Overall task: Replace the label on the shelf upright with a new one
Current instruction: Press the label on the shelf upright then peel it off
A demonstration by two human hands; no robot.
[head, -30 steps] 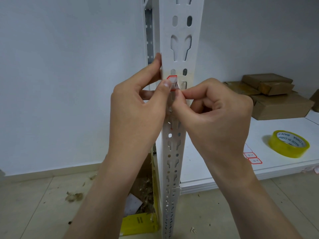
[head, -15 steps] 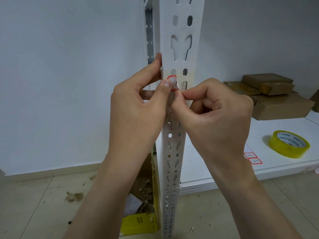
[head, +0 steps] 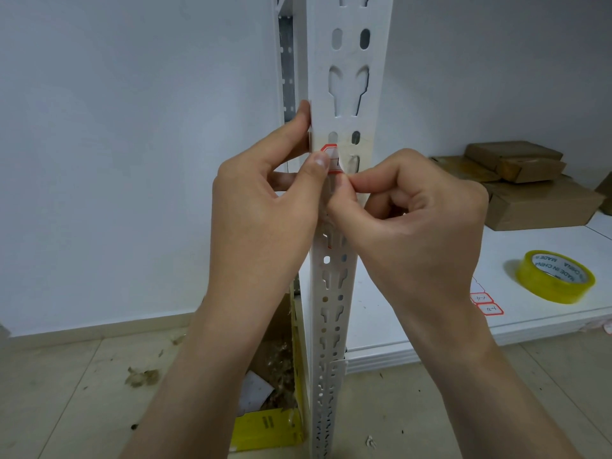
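A white slotted shelf upright (head: pixel 347 94) rises through the middle of the view. A small red-bordered label (head: pixel 332 157) sticks to it under a strip of clear tape, partly hidden by my fingers. My left hand (head: pixel 265 207) grips the upright's left edge, its thumb pressed on the label's left side. My right hand (head: pixel 414 220) pinches at the label's lower right corner with thumb and forefinger. Two more red-bordered labels (head: pixel 486 303) lie on the white shelf board (head: pixel 430 339) to the right.
A yellow roll of tape (head: pixel 555 276) lies on the shelf board at the right. Brown cardboard boxes (head: pixel 536 190) are stacked at the back right. A yellow box (head: pixel 268 425) of scraps stands on the floor by the upright's foot. Debris litters the tiles.
My right thumb and forefinger have shifted very slightly at the label's lower corner. My left hand and the label stay where they were.
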